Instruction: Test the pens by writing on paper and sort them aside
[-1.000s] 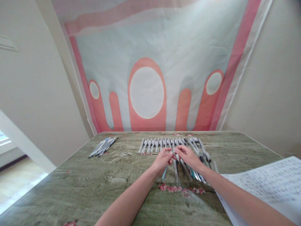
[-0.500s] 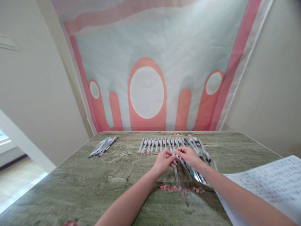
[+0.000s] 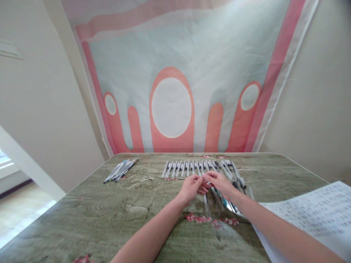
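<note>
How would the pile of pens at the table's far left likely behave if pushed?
The pens would probably slide apart or roll, since they look slender and no band shows around them. Each is likely light, being so thin, and fairly stiff, as they all lie straight.

Our left hand (image 3: 192, 187) is bare and slender-fingered; behind it, our left forearm (image 3: 155, 228), bare too, widens from a narrow wrist (image 3: 181, 198). Right of that left hand, our right hand (image 3: 220, 182) and right forearm (image 3: 276, 221) are likewise bare.

Beyond the wood-grain table (image 3: 123, 208) hangs a coral-and-grey printed backdrop (image 3: 175, 73); left of the table I see a bright window (image 3: 3, 157) and pale floor (image 3: 24, 204)
</note>
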Available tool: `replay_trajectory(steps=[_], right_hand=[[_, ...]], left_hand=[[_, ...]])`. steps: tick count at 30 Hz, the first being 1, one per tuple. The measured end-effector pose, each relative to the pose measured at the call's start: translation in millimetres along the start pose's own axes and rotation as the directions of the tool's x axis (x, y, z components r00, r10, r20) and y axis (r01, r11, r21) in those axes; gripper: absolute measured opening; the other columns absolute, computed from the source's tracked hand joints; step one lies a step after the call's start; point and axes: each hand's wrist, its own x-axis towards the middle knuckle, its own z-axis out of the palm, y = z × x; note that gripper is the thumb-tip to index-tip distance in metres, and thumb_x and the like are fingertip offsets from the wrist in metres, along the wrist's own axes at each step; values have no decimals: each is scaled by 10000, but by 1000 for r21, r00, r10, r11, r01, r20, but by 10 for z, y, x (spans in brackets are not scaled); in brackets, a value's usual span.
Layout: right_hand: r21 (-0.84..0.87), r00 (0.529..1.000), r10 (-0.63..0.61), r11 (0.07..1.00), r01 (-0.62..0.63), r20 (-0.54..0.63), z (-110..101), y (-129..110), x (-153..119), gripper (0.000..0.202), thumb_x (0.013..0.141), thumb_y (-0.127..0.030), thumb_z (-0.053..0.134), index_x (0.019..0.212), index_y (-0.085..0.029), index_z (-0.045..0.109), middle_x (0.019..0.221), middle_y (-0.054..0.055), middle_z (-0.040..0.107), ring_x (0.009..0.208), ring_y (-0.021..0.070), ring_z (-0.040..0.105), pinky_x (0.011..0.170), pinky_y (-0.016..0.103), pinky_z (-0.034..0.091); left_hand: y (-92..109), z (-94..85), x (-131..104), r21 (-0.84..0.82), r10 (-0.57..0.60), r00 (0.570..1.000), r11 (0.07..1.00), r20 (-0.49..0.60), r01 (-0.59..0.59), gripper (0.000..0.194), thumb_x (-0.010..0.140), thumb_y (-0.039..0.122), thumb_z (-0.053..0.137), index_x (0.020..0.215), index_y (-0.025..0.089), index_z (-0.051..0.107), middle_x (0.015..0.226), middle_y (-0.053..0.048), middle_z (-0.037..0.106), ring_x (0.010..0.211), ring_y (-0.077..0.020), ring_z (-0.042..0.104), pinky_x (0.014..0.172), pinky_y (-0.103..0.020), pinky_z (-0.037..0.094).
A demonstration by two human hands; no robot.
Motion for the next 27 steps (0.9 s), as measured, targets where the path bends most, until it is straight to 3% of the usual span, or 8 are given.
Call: replay_trajectory(steps=[3, 9, 16, 22, 27], right_hand=[[32, 1000, 7, 999, -7, -14, -22, 16, 16, 274, 664, -402, 631, 749, -143, 615, 679, 2, 568, 571, 88, 463, 535, 225, 352], [155, 997, 31, 987, -43, 75, 10, -55, -16, 308, 663, -396, 632, 882, -180, 612, 802, 17, 608, 623, 100, 500, 574, 239, 372], [121, 1000, 9, 993, -7, -18, 15, 14, 5, 251, 646, -392, 652, 717, -156, 600, 656, -16, 554, 565, 84, 465, 549, 230, 358], [200, 997, 43, 978, -56, 70, 17, -47, -9, 317, 652, -399, 642, 849, -152, 616, 797, 37, 607, 634, 110, 500, 597, 247, 386], [171, 998, 14, 985, -23, 54, 94, -73, -57, 272, 692, -428, 596, 757, -165, 586, 642, -11, 547, 551, 90, 455, 540, 233, 373]], left_hand=[[-3, 0, -2, 17, -24, 1000, 1000, 8, 23, 387, 703, 491, 519, 804, 120, 468, 724, -88, 640, 519, -122, 581, 509, -241, 450], [43, 7, -26, 38, -22, 1000, 999, 10, 21, 429, 697, 529, 498, 823, 119, 497, 734, -77, 638, 525, -113, 572, 503, -226, 433], [34, 20, -35, 23, -19, 999, 1000, 27, 18, 424, 702, 529, 493, 802, 118, 490, 730, -77, 629, 511, -107, 563, 494, -225, 426], [28, 5, -23, 12, -17, 999, 1000, 32, 17, 422, 715, 520, 481, 833, 116, 501, 726, -65, 622, 516, -103, 560, 500, -222, 426], [38, 24, -32, 12, -21, 1000, 1000, 16, 21, 423, 698, 533, 497, 816, 127, 492, 719, -54, 621, 497, -96, 547, 497, -223, 425]])
